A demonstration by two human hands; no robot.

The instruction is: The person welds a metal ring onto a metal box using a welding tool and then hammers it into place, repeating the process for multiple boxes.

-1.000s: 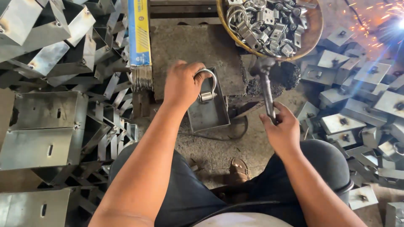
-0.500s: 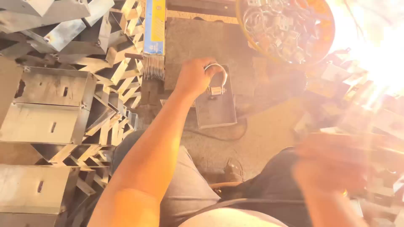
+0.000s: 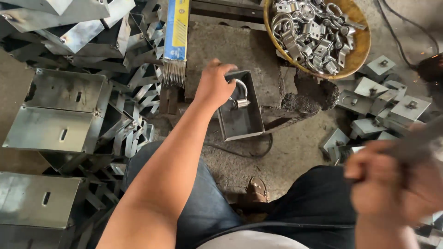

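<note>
My left hand [image 3: 213, 85] reaches forward and grips the left edge of a small grey metal box [image 3: 241, 110] that lies on a rough slab. A curved metal shackle [image 3: 239, 96] rests inside the box, right by my fingers. My right hand [image 3: 390, 182] is low at the right, blurred by motion, closed around a dark rod-like tool [image 3: 417, 140] that points up to the right. My knees in dark trousers fill the bottom of the view.
A yellow bowl [image 3: 361, 46] of metal shackles and fittings sits top right. A blue-and-yellow pack of welding rods [image 3: 176, 37] lies top centre. Stacks of folded metal boxes [image 3: 60, 110] fill the left; flat plates [image 3: 385, 101] lie at right. A cable [image 3: 258, 151] runs below the box.
My right hand pulled the tool away from the box, down and to the right. The bright welding glare at right is gone. My left hand stays at the box.
</note>
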